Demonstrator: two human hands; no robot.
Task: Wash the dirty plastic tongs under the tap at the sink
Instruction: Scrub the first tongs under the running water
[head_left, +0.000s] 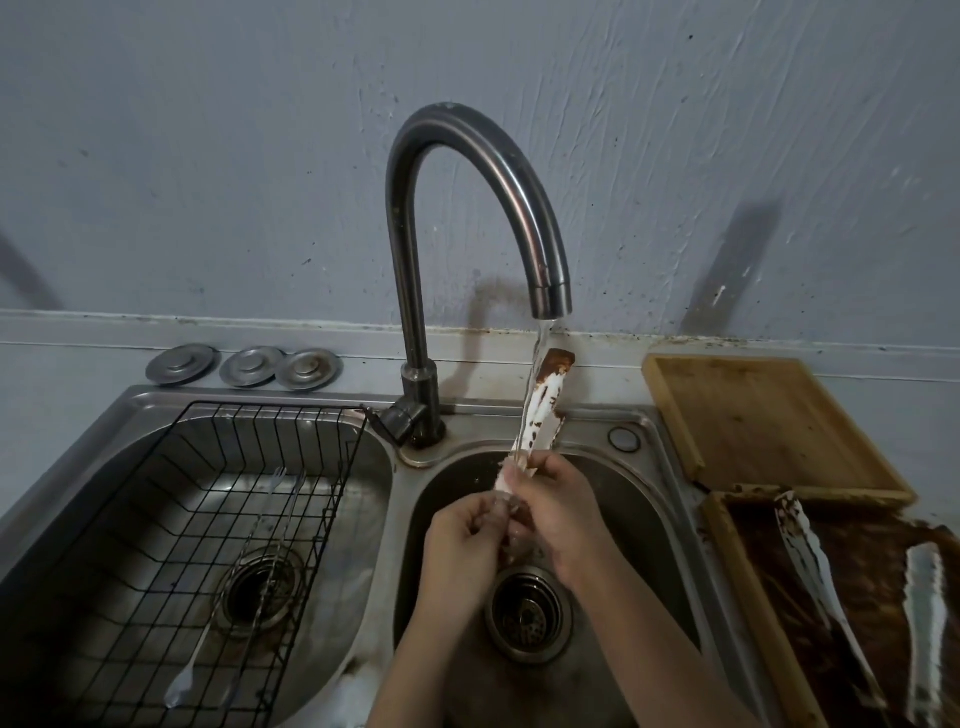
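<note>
1 head-worn wide-angle view, looking forward and down, close over the sink; tap central, wall behind; no 2nd view.

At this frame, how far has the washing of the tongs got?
Done: tap running. In hand: both hands, left and right, hold the tongs upright in the stream. Left: brown residue coats their tip, and more dirty utensils wait on the tray.

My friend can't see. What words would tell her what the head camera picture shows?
Two hands, left hand and right hand, hold dirty white plastic tongs upright under water running from a curved tap over the right sink basin. More dirty utensils wait on a wooden tray at right.
</note>
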